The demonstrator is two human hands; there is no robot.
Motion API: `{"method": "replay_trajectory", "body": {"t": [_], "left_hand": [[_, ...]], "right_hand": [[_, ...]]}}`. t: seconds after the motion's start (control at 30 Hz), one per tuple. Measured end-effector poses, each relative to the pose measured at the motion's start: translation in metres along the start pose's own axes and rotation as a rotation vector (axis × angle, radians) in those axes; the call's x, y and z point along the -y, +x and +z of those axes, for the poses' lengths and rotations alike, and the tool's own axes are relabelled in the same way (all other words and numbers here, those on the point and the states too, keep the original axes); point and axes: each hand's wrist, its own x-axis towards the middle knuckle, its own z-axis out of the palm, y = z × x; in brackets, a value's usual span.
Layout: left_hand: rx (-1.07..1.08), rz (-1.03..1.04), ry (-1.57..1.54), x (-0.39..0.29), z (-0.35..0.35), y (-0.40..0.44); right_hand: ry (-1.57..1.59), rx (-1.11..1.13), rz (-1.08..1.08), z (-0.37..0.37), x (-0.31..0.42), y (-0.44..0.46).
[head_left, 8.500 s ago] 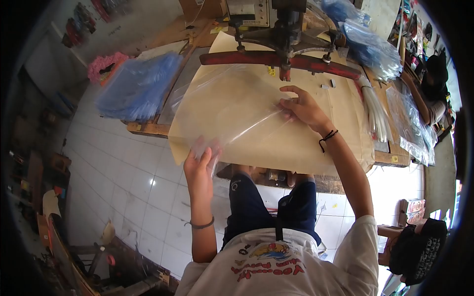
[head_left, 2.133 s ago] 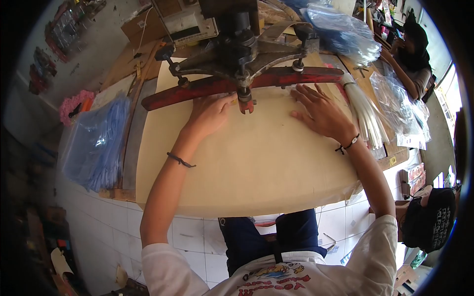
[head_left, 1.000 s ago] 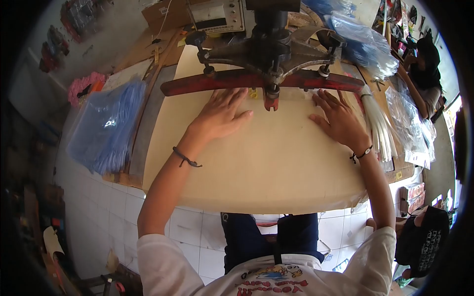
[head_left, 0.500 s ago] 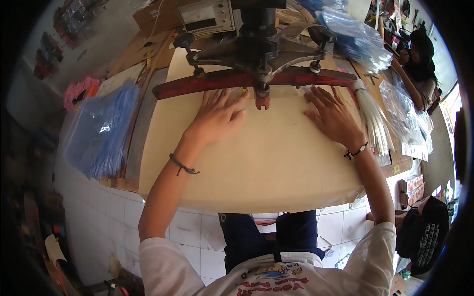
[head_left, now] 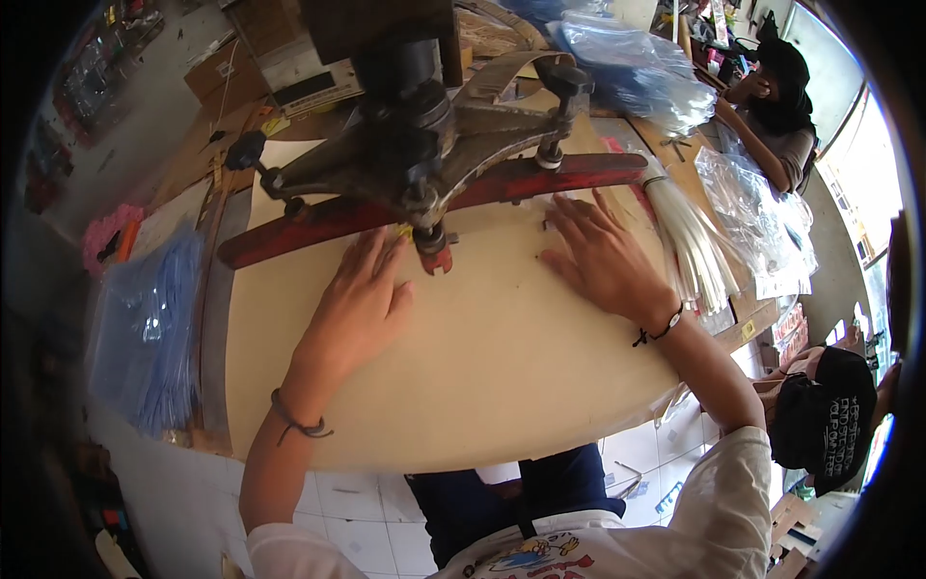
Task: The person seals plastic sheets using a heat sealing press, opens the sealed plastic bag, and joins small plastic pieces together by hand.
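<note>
My left hand (head_left: 355, 307) lies flat on a wide beige sheet (head_left: 482, 376), its fingers stretched toward a long dark red bar (head_left: 588, 174). To the right, my right hand (head_left: 608, 256) rests on the same sheet with its fingers apart, their tips close to the bar. Neither hand holds anything. The bar hangs from a dark metal machine head (head_left: 492, 135) with knobbed screws. A small forked red piece (head_left: 437, 261) points down between my hands. At the bar, some left fingertips are partly hidden.
Clear bluish plastic bags (head_left: 145, 338) lie at the left, and another stack (head_left: 632, 72) at the back. A bundle of white strips (head_left: 690, 246) and clear plastic packets (head_left: 752, 217) lie at the right. A co-worker (head_left: 776, 116) sits at the far right.
My view has turned, so the bar appears tilted and the table sits lower and further left. Both hands remain flat on the sheet near the bar.
</note>
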Motion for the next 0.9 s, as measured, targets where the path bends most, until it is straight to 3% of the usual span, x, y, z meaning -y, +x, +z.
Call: {"method": "replay_trajectory", "body": {"t": [0.53, 0.9], "left_hand": [[0.108, -0.052, -0.084, 0.0, -0.012, 0.002], [0.002, 0.038, -0.024, 0.006, 0.003, 0.003]], "right_hand": [[0.012, 0.004, 0.03, 0.001, -0.001, -0.003], [0.026, 0.015, 0.065, -0.002, -0.001, -0.001]]}}
